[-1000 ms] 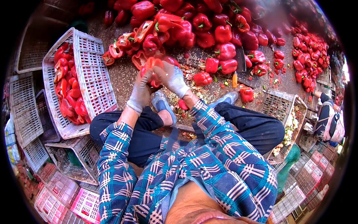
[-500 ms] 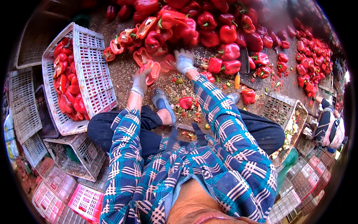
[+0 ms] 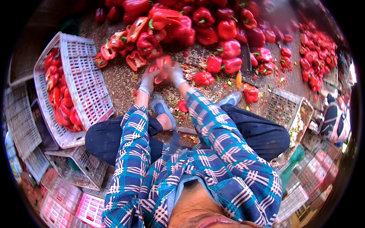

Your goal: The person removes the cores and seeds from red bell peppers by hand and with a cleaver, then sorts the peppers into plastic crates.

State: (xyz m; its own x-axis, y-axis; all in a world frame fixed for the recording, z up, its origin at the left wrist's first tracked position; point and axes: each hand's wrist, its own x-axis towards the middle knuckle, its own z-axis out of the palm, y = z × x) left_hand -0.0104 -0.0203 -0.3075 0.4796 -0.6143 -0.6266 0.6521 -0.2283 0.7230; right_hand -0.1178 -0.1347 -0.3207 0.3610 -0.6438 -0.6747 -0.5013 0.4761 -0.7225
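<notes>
Both my hands wear pale gloves and are close together over the ground between my feet and the pepper pile. My left hand [image 3: 147, 80] is closed on a cut red bell pepper piece [image 3: 161, 76]. My right hand [image 3: 176, 73], smeared by motion, grips another red bell pepper piece [image 3: 163, 61] right beside the first; its fingertips are hard to make out. Beyond them lie cut bell pepper halves [image 3: 135, 60] and a heap of whole red bell peppers [image 3: 226, 29]. A whole red bell pepper [image 3: 204, 78] rests to the right of my right hand.
At the left, a tilted white plastic crate [image 3: 85, 78] holds cut red peppers. A crate of scraps [image 3: 283, 108] stands by my right knee. A knife blade [image 3: 246, 59] and its orange handle [image 3: 238, 79] lie among the peppers. Another person [image 3: 334, 119] is at far right.
My right hand has come back from the pile toward my left hand, bringing a bell pepper piece. The left hand still holds its piece. The view has shifted slightly.
</notes>
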